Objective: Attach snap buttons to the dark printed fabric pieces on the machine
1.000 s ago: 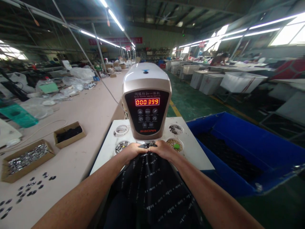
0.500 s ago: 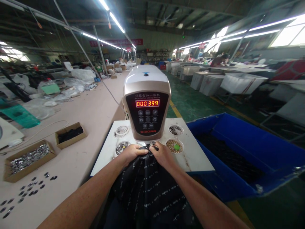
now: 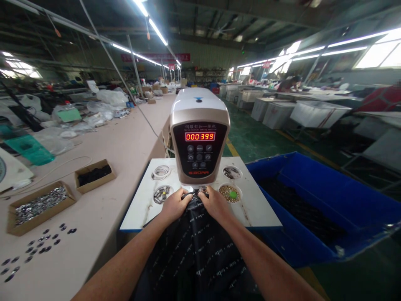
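Note:
Black cloth with rows of white lettering [image 3: 197, 242] hangs from both hands down toward my lap. My left hand [image 3: 174, 205] pinches its top edge just left of the head of a button machine [image 3: 200, 142]. On the other side, my right hand [image 3: 216, 204] grips the same edge, thumb toward the middle. Between the two thumbs the cloth's edge lies right under the machine's head. The red display reads 000399. Whatever sits at the pressing point is hidden by the head and my fingers.
The white machine table [image 3: 260, 209] has round wells, one with brass-coloured pieces [image 3: 229, 194]. At left, a long table [image 3: 103, 217] carries a box of metal snaps [image 3: 40, 205], a box of black pieces [image 3: 94, 174] and loose discs [image 3: 42, 242]. A blue bin [image 3: 313, 192] with dark cloth stands right.
My left hand has shifted slightly, its thumb drawn back from the middle. The cloth is still held at the machine. The whole view has shifted a little.

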